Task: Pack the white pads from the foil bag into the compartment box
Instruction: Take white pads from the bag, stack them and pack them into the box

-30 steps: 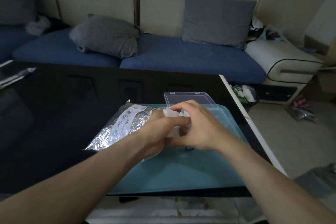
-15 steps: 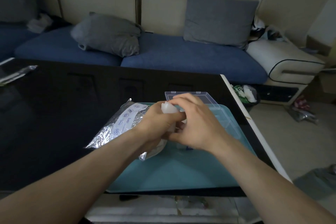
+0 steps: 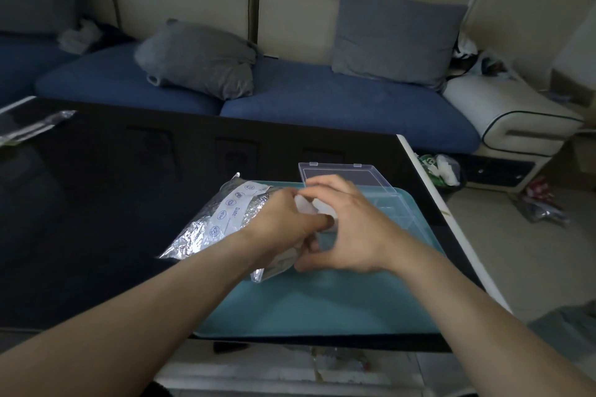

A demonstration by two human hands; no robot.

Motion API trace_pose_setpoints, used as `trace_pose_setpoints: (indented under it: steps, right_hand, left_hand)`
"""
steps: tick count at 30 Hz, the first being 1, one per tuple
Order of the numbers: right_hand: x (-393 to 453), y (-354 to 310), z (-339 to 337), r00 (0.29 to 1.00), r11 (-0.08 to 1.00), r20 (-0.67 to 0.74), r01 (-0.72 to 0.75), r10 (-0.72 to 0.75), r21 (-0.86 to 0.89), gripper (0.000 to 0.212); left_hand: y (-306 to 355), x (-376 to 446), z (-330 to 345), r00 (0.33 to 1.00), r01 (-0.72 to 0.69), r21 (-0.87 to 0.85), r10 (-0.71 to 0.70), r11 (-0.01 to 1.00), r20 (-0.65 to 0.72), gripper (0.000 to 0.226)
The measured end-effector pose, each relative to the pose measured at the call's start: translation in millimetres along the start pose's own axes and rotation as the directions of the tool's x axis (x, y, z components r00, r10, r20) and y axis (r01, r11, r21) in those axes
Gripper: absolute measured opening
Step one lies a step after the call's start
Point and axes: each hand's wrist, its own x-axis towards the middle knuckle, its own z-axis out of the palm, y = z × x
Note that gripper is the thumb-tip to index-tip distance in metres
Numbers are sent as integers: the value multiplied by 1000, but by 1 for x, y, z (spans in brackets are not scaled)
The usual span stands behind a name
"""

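- My left hand [image 3: 283, 219] and right hand [image 3: 351, 232] meet over the teal mat [image 3: 322, 303], both pinched on white pads [image 3: 306, 205] between them; the left grip holds the pads, the right closes on their near edge.
- I cannot count the pads: I see white edges of at least one, perhaps two, the rest hidden by my fingers.
- One foil bag [image 3: 219, 222] lies just left of my hands, half on the mat, half on the dark counter [image 3: 96, 203], its mouth under my left wrist.
- One clear box [image 3: 387, 206] sits just beyond my right hand, with its lid [image 3: 342, 176] folded back; its compartments are too faint to count.
- Risk: if the pads cling together, peeling them could make one slip and drop onto the mat.
- Risk: my right hand blocks my view of the box, so a pad may land across a divider.
- Risk: my left wrist could drag the bag.
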Motion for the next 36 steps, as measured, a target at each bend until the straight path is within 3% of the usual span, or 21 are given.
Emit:
trace_pose_setpoints:
  steps: [2,9,15,18,20,22,24,25,26,28,31,36]
  right_hand:
    - [-3,8,-8,998,984,41,-52,46,168,76]
    - [-6,16,-11,989,884,125,-125,76,450,41]
    - [-8,22,-12,985,848,155,-143,73,511,21]
    - [-10,28,-19,987,835,132,-152,96,528,13]
    - [-8,37,-25,977,687,54,-185,208,703,13]
    - [-4,54,-28,907,562,-94,-170,410,809,17]
    - [3,81,-25,739,632,-325,-172,590,756,24]
    - [5,94,-24,655,697,-433,-207,620,686,26]
    - [7,103,-22,618,751,-499,-242,608,615,29]
    - [7,110,-17,632,802,-516,-324,578,502,37]
    - [10,113,-7,680,805,-439,-442,588,396,39]
    - [20,113,0,666,783,-413,-499,621,371,29]
  left_hand:
    - [-4,3,-3,999,-42,144,47,989,-28,49]
    - [-12,7,3,988,-70,156,47,985,148,84]
    - [-9,1,12,961,-178,166,135,970,243,65]
    - [-13,5,14,957,-231,231,178,945,229,69]
    - [-16,7,14,959,-258,271,213,927,186,64]
    - [-17,11,16,952,-303,337,270,892,142,50]
    - [-20,15,20,921,-386,449,365,806,136,38]
    - [-21,18,22,891,-443,506,426,740,158,34]
    - [-24,22,25,857,-496,562,477,662,194,35]
    - [-30,28,32,827,-528,691,482,494,288,48]
    - [-40,35,43,854,-468,838,387,280,348,62]
    - [-45,45,51,859,-450,872,358,192,365,66]
